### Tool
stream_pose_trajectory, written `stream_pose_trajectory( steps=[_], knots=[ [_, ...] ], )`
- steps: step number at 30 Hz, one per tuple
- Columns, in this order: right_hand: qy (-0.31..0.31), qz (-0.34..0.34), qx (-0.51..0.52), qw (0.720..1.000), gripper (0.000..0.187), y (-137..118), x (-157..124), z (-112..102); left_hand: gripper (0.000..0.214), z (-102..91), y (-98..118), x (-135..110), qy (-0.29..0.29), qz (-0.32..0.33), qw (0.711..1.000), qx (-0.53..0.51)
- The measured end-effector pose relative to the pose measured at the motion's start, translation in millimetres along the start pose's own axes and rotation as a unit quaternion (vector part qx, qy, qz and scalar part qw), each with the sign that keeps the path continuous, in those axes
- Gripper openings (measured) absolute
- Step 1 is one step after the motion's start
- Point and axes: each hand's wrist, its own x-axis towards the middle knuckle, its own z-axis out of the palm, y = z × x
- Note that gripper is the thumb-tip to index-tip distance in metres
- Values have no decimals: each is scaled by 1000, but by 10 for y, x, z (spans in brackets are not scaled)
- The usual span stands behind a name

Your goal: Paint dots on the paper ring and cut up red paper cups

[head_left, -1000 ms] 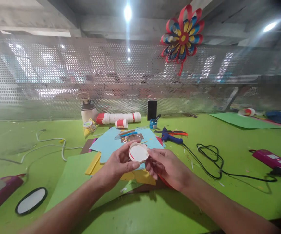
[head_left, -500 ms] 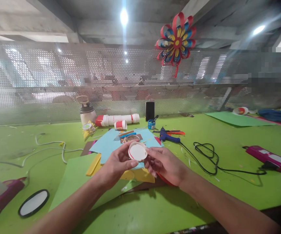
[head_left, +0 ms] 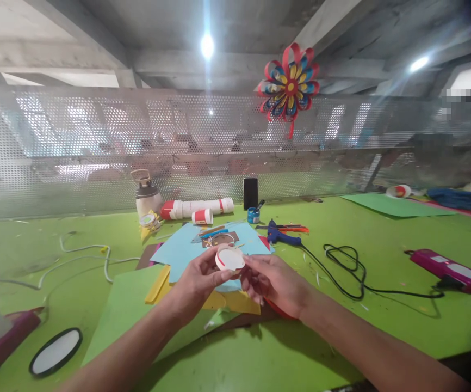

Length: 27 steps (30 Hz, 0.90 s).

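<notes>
Over the coloured paper sheets (head_left: 174, 246), the left hand (head_left: 197, 279) is closed on the left rim of a shallow white round piece (head_left: 230, 258), thumb in front and fingers behind; the right hand (head_left: 278, 280) pinches the right rim. Judged by its papery look, the piece should be light, fairly stiff at the rim, not slippery, but easily dented; hold the edge lightly and avoid pressing the flat face

A big, bright green table (head_left: 443, 231) stands by a gray metal screen (head_left: 170, 128) full of tiny holes. Light patches show through it. Thick beams (head_left: 329, 22) cross the gray ceiling (head_left: 255, 24). One lamp (head_left: 207, 46) shines near the middle, another (head_left: 419, 63) on the right.
</notes>
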Motion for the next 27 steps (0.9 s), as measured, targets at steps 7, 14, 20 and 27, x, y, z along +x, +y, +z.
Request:
stream_pose_trajectory(
  steps=[7, 14, 20, 27],
  knots=[
    [17, -10, -21, 1000, 45, 21, 6, 7, 51, 1, -4, 23, 12, 5, 1000, 23],
    [28, -23, -46, 998, 42, 51, 1, -7, 42, -23, -32, 21, 13, 1, 999, 36],
    [50, -56, -127, 989, 40, 49, -32, 24, 31, -19, -20, 26, 16, -4, 999, 39],
    [32, -209, -347, 914, 25, -1, -126, 146, 36, -200, 9, 150, 118, 96, 965, 215]
  ],
)
